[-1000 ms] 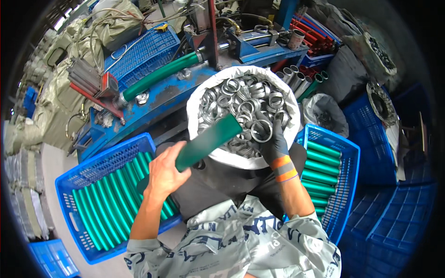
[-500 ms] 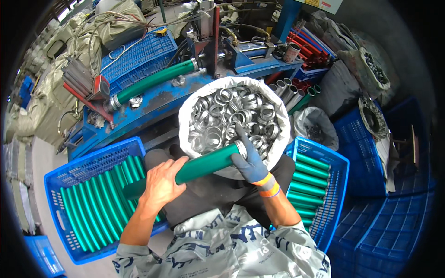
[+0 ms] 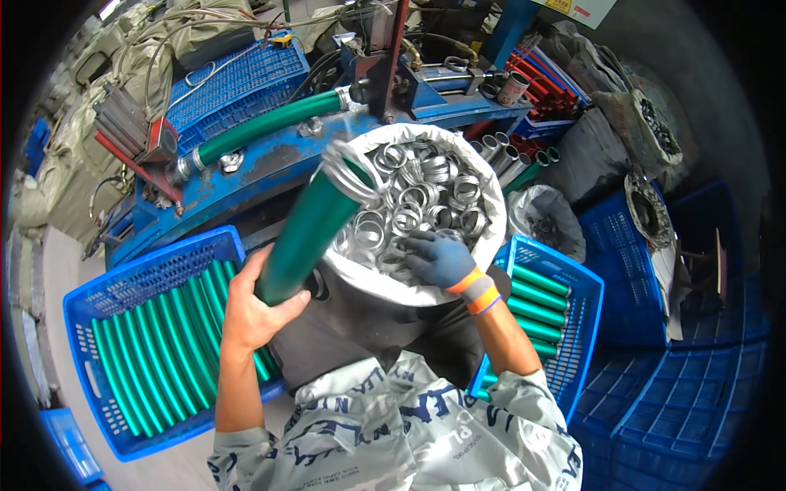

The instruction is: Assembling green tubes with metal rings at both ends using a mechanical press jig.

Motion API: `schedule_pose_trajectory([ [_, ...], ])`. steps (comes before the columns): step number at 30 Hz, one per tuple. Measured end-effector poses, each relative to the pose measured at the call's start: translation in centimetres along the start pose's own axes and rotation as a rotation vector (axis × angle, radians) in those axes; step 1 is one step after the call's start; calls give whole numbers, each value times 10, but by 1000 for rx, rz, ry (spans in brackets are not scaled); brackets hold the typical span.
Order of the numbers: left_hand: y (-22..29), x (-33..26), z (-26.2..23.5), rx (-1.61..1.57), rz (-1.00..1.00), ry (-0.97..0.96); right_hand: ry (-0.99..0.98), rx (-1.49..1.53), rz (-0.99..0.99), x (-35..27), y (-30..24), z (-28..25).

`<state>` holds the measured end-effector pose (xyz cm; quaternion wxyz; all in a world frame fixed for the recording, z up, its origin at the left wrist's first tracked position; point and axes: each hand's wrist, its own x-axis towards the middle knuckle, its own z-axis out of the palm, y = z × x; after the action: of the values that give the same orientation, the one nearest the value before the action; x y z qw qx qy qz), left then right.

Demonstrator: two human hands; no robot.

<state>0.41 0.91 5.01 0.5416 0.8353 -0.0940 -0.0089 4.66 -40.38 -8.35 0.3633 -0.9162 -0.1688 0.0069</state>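
Observation:
My left hand point(image 3: 254, 307), bare, is closed round the lower end of a green metal tube point(image 3: 307, 225). That tube tilts up and away from me, with a silver metal ring point(image 3: 358, 172) at its blurred upper end. Several loose silver rings point(image 3: 407, 217) fill a white sack point(image 3: 491, 200) between my knees. On the sack's near side, my right hand point(image 3: 442, 260) in a grey-blue glove reaches into the rings. Its fingers are stretched over them, slightly bent, and the fingertips are partly lost among the rings.
Blue crates of green tubes stand at my left point(image 3: 78, 327) and right point(image 3: 591, 327). Beyond the sack, a blue machine bench point(image 3: 246, 184) carries another green tube point(image 3: 270, 127). A smaller sack point(image 3: 544, 221) and stacked blue crates point(image 3: 663, 401) are at the right.
The held tube has swung from lying across my lap to tilting upward at the left. My right hand has left the tube's ringed end and moved into the loose rings.

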Motion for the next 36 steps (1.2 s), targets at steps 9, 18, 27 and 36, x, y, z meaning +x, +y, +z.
schedule_pose_trajectory([
  [9,0,-6,5,-233,-29,-4,101,278,271,-2,-18,17],
  [18,-2,8,28,-638,100,155,249,1485,494,-8,-53,7],
  [27,-31,4,33,-1041,-91,348,460,1561,495,-12,-42,19],
  [36,-46,2,66,-1149,-247,456,422,1487,61,-16,-48,31],
])
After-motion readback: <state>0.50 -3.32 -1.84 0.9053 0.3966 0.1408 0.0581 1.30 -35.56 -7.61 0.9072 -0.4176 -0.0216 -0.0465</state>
